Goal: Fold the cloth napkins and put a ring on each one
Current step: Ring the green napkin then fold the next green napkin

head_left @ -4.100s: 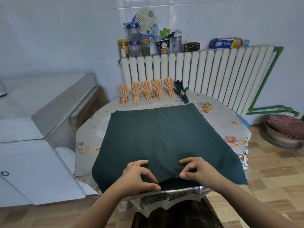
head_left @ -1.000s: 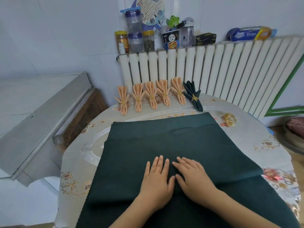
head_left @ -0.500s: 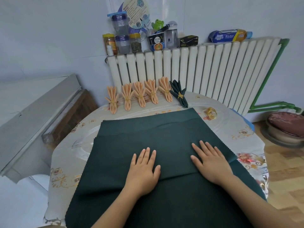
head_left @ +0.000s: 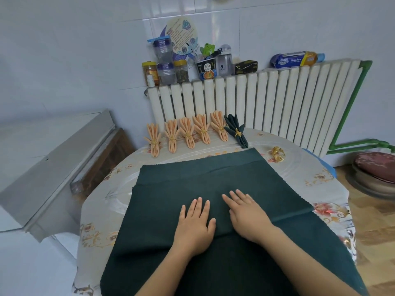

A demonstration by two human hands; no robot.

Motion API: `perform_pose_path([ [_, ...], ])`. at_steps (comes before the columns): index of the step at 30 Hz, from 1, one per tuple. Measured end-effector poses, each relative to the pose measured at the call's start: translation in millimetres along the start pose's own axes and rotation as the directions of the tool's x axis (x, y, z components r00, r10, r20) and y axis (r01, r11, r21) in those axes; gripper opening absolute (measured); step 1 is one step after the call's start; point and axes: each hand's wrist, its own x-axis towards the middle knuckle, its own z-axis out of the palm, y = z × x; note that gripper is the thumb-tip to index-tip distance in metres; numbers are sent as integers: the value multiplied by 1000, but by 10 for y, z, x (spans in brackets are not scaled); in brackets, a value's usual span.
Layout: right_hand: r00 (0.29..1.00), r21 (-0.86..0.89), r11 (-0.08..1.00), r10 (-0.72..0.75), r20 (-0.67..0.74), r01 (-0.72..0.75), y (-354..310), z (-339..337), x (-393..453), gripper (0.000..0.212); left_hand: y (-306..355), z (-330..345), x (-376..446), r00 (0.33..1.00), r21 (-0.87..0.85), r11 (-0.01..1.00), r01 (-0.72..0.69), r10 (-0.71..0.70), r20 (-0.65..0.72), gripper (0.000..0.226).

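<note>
Two hands: left hand [head_left: 195, 226] and right hand [head_left: 248, 216] flat, fingers straight, back together at centre
Cloth: dark green cloth napkin [head_left: 213, 210], fold smoothed outward, now creased
Ring: gold coiled ring [head_left: 277, 154] waits

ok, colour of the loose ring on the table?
Gold loose ring, a wire coil right of the green cloth; head view.

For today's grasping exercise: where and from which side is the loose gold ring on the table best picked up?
Pinch the gold ring across its coiled band, coming from above and from the right hand's side. It lies apart on the tablecloth, just beyond the green napkin's far right corner, with bare cloth around it and its opening tilted sideways.
</note>
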Motion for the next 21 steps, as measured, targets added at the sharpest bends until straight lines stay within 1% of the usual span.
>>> perform_pose_path([
  [2, 999, 15, 999, -32, 15, 32, -148, 105, 13, 50, -1, -30, 9, 1000, -6, 1000, -7, 7, 1, 57],
  [6, 1000, -61, 998, -11, 11, 12, -162, 196, -14, 57, -148, -53, -50, 1000, -7, 1000, -30, 30, -9, 55],
  [7, 1000, -62, 998, -10, 13, 11, -160, 195, -8, 55, -242, -57, -87, 1000, -4, 1000, -24, 23, -15, 55],
  [11, 999, -59, 998, -3, 34, 5, -184, 215, 0, 50, -816, -51, -383, 998, -8, 998, 57, -58, -33, 54],
  [15, 1000, -82, 997, 6, 24, -4, -164, 229, -10, 51, -1161, -67, -583, 994, 10, 994, 107, -107, -28, 53],
  [19, 999, -83, 996, 22, 34, -19, -208, 213, -23, 50, -1162, -79, -592, 995, 3, 995, 102, -102, -21, 53],
  [21, 1000, -101, 995, 18, 11, -17, -323, 177, 3, 51, -1173, -97, -606, 994, -7, 994, 106, -106, -10, 54],
])
